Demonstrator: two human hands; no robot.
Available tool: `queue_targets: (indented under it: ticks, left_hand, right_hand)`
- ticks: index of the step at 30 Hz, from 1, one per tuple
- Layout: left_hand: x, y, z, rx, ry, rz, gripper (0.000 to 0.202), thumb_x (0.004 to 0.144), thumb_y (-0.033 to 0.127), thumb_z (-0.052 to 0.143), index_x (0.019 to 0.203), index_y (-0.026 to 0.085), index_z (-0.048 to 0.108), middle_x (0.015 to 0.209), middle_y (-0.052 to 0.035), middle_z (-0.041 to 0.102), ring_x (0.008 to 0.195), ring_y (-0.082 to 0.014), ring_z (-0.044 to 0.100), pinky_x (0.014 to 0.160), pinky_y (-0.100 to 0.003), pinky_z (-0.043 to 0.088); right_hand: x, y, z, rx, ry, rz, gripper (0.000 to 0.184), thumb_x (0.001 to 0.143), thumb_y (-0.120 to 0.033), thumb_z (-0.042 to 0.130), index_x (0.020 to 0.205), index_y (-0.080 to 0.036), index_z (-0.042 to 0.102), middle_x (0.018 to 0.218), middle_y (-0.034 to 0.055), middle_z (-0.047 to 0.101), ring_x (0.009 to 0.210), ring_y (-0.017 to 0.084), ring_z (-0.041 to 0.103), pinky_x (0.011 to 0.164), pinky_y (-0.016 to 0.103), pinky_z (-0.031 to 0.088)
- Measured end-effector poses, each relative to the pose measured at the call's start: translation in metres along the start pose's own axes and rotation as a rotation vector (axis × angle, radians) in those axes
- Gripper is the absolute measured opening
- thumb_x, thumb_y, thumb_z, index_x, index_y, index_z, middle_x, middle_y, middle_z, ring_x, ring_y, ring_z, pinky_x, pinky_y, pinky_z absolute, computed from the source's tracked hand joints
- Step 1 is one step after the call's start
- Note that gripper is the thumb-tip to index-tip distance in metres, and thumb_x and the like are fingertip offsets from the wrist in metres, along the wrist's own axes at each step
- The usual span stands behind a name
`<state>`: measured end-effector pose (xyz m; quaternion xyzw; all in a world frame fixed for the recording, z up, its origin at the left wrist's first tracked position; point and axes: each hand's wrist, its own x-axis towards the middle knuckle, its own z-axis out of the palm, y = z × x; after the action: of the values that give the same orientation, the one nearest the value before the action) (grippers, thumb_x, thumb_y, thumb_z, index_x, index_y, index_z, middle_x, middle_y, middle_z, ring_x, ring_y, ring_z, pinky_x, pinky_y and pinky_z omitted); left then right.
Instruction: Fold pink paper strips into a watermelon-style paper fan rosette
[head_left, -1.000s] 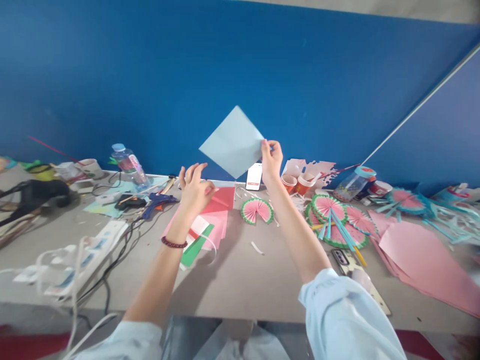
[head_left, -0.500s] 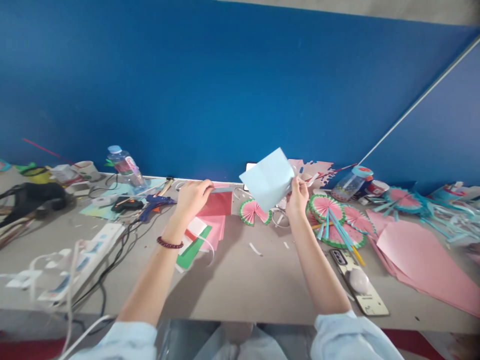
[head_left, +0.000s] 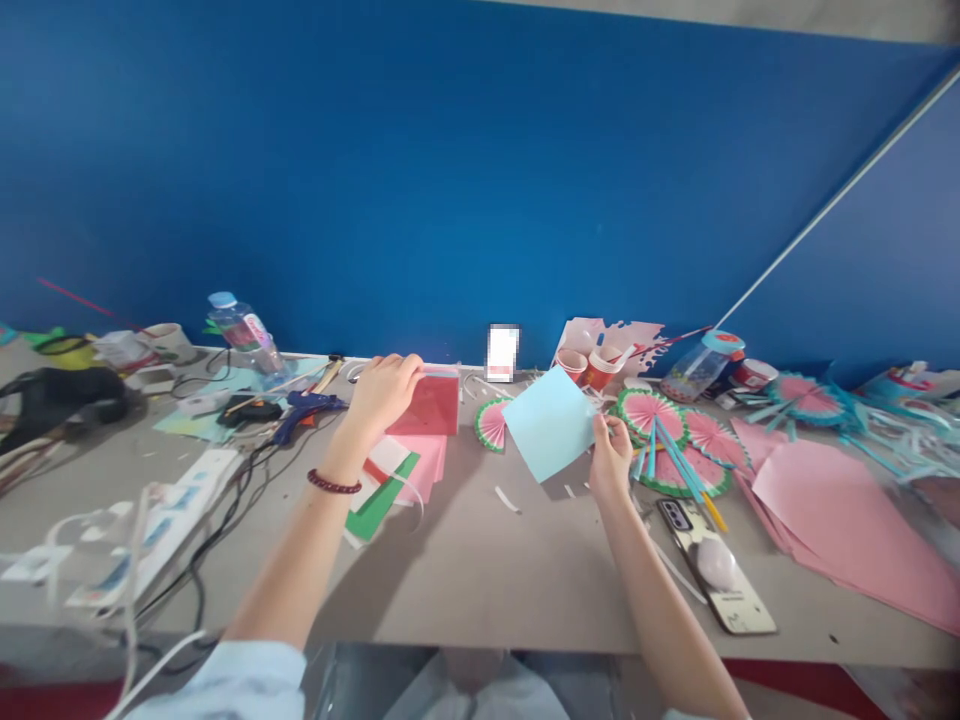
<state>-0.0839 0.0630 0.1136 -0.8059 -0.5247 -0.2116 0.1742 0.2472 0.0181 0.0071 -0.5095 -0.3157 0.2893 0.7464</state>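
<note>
My right hand point(head_left: 611, 452) pinches the right corner of a light blue square of paper point(head_left: 549, 425) and holds it above the table. The fingers of my left hand point(head_left: 386, 395) are closed at the upper left edge of a red, glossy packet or sheet point(head_left: 433, 402), which is tilted up. Pink papers point(head_left: 427, 465) lie below it, with a green strip point(head_left: 384, 500) and white paper beside them. Behind the blue paper, a pink pleated paper fan with a green edge point(head_left: 491, 425) is partly covered.
Finished-looking watermelon fans point(head_left: 654, 418), a phone point(head_left: 720, 570) and pink sheets point(head_left: 847, 520) lie on the right. Two paper cups point(head_left: 602, 367) stand at the back. On the left are a blue glue gun point(head_left: 304, 408), a bottle point(head_left: 244, 330), a power strip point(head_left: 169, 525) and cables.
My right hand has come down and slightly right with the blue paper, uncovering the cups behind. My left hand has stayed near the red sheet, which now stands a little more upright.
</note>
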Motion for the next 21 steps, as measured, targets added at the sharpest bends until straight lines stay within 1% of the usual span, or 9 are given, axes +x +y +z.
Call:
queue_targets:
  ticks: [4, 7, 8, 11, 12, 13, 16, 18, 21]
  left_hand:
    - [0.003, 0.001, -0.010, -0.022, -0.073, -0.016, 0.020, 0.091, 0.022, 0.038, 0.087, 0.022, 0.058, 0.076, -0.0057, 0.069, 0.070, -0.0239, 0.062, 0.071, -0.035, 0.038]
    - [0.003, 0.000, -0.018, -0.065, -0.130, -0.018, 0.015, 0.088, 0.024, 0.043, 0.085, 0.024, 0.058, 0.076, -0.0034, 0.069, 0.069, -0.0222, 0.062, 0.068, -0.033, 0.039]
    - [0.003, -0.001, -0.021, -0.085, -0.139, -0.006, 0.014, 0.087, 0.025, 0.045, 0.083, 0.024, 0.058, 0.080, -0.0033, 0.069, 0.071, -0.0218, 0.062, 0.068, -0.032, 0.040]
    - [0.001, -0.003, -0.024, -0.132, -0.130, 0.061, 0.014, 0.085, 0.024, 0.047, 0.076, 0.023, 0.058, 0.099, -0.0046, 0.068, 0.088, -0.0226, 0.062, 0.075, -0.032, 0.041]
    - [0.001, -0.004, -0.024, -0.146, -0.134, 0.077, 0.015, 0.085, 0.024, 0.047, 0.075, 0.023, 0.058, 0.101, -0.0044, 0.068, 0.091, -0.0227, 0.061, 0.076, -0.032, 0.041]
    - [0.001, -0.004, -0.023, -0.156, -0.148, 0.077, 0.015, 0.085, 0.025, 0.046, 0.076, 0.023, 0.058, 0.098, -0.0039, 0.068, 0.088, -0.0224, 0.062, 0.075, -0.032, 0.042]
    - [0.005, -0.004, -0.017, -0.139, -0.178, -0.006, 0.014, 0.085, 0.025, 0.045, 0.082, 0.025, 0.059, 0.074, -0.0014, 0.069, 0.065, -0.0206, 0.062, 0.063, -0.030, 0.040]
    - [0.011, -0.005, -0.011, -0.095, -0.135, -0.078, 0.014, 0.086, 0.025, 0.045, 0.084, 0.025, 0.059, 0.066, -0.0010, 0.068, 0.057, -0.0203, 0.060, 0.058, -0.029, 0.038]
    - [0.024, -0.013, -0.001, -0.092, -0.043, -0.174, 0.013, 0.087, 0.026, 0.046, 0.085, 0.024, 0.059, 0.065, -0.0017, 0.068, 0.056, -0.0203, 0.059, 0.056, -0.028, 0.036]
  right_hand:
    - [0.000, 0.006, -0.002, -0.008, 0.003, 0.022, 0.043, 0.064, -0.058, 0.069, 0.073, -0.021, 0.048, 0.054, -0.0088, 0.041, 0.044, 0.007, 0.032, 0.043, 0.020, 0.026]
    - [-0.002, 0.007, -0.003, -0.018, -0.013, 0.039, 0.043, 0.064, -0.058, 0.069, 0.073, -0.022, 0.048, 0.051, -0.0099, 0.036, 0.042, 0.007, 0.028, 0.042, 0.020, 0.023]
    - [-0.002, 0.007, -0.004, -0.020, -0.019, 0.042, 0.043, 0.065, -0.058, 0.069, 0.073, -0.022, 0.048, 0.050, -0.0101, 0.035, 0.042, 0.007, 0.027, 0.042, 0.021, 0.022]
    - [-0.003, 0.007, -0.005, -0.025, -0.031, 0.038, 0.042, 0.066, -0.057, 0.068, 0.073, -0.022, 0.047, 0.050, -0.0103, 0.032, 0.042, 0.007, 0.024, 0.042, 0.021, 0.021]
    - [-0.004, 0.007, -0.005, -0.030, -0.034, 0.034, 0.042, 0.067, -0.057, 0.068, 0.073, -0.022, 0.047, 0.050, -0.0103, 0.032, 0.042, 0.007, 0.024, 0.042, 0.021, 0.021]
    - [-0.004, 0.007, -0.005, -0.036, -0.038, 0.027, 0.041, 0.068, -0.057, 0.068, 0.073, -0.022, 0.047, 0.050, -0.0102, 0.031, 0.043, 0.007, 0.024, 0.042, 0.021, 0.021]
    - [-0.006, 0.006, -0.004, -0.069, -0.051, 0.000, 0.039, 0.069, -0.056, 0.066, 0.073, -0.022, 0.048, 0.051, -0.0098, 0.032, 0.044, 0.007, 0.023, 0.043, 0.021, 0.020]
    - [-0.007, 0.005, -0.003, -0.079, -0.054, -0.012, 0.039, 0.070, -0.056, 0.066, 0.073, -0.021, 0.048, 0.052, -0.0094, 0.033, 0.044, 0.007, 0.024, 0.043, 0.021, 0.020]
    - [-0.007, 0.006, -0.003, -0.074, -0.054, -0.007, 0.041, 0.069, -0.057, 0.066, 0.073, -0.021, 0.047, 0.053, -0.0092, 0.035, 0.044, 0.006, 0.025, 0.043, 0.021, 0.021]
